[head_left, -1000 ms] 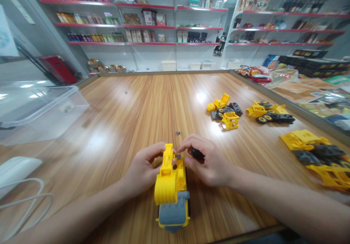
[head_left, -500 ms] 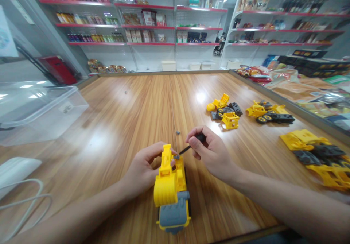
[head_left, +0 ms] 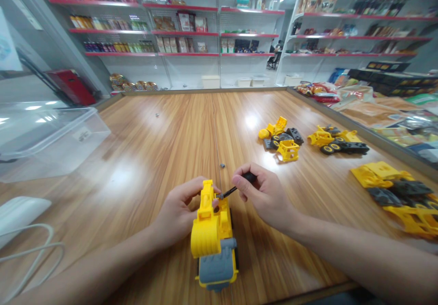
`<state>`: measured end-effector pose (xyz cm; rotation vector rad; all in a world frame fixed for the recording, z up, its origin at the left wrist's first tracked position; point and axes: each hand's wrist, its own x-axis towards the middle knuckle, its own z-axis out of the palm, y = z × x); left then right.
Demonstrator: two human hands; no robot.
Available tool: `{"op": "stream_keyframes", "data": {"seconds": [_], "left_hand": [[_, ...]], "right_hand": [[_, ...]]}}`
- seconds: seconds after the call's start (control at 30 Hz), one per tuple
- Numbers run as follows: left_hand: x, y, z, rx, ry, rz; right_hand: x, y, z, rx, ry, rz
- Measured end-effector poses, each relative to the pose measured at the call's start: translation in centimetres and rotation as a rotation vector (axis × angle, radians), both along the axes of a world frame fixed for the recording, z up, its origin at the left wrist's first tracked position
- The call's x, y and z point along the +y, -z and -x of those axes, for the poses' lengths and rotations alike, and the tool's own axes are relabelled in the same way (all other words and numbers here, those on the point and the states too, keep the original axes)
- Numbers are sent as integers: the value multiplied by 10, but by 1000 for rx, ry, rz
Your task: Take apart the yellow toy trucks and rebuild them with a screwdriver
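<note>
A yellow and grey toy excavator stands on the wooden table near its front edge. My left hand is closed around the far left side of the toy, its fingertips partly hidden behind the yellow arm. In my right hand is a screwdriver, gripped by its black handle. Its dark shaft slants down to the left, and the tip meets a small grey part at the side of the yellow arm. Beyond the hands lies a small grey piece on the table.
Yellow and black toy vehicle parts lie in three groups to the right: a far one, a middle one and a near one. At left are a clear plastic bin and a white device with a cable.
The screwdriver's tip has shifted slightly left onto the grey part, and its handle is tilted lower. The excavator's yellow arm has moved a little to the left.
</note>
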<state>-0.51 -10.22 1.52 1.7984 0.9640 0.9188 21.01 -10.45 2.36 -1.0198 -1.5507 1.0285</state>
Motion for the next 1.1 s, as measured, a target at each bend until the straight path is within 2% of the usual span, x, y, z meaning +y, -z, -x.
{"op": "stream_keyframes", "data": {"seconds": [0.2,0.33,0.47,0.63,0.87,1.1], "left_hand": [[2,-1,2,11,-37,0],[4,-1,4,-12,-78,18],[5,1,5,-9,-101,35],[5,3,7,-25,-63,45],[5,0,5,-25,4,-32],[3,-2,4,7,22,-68]], "right_hand": [[2,1,1,76,-24,75],[0,1,1,20,-49,72],[0,3,-1,-134,-77,-56],[3,3,-3,-287,-92,-226],[4,3,-7,-431,-154,-426],[2,2,-8,-556,-192,-505]]}}
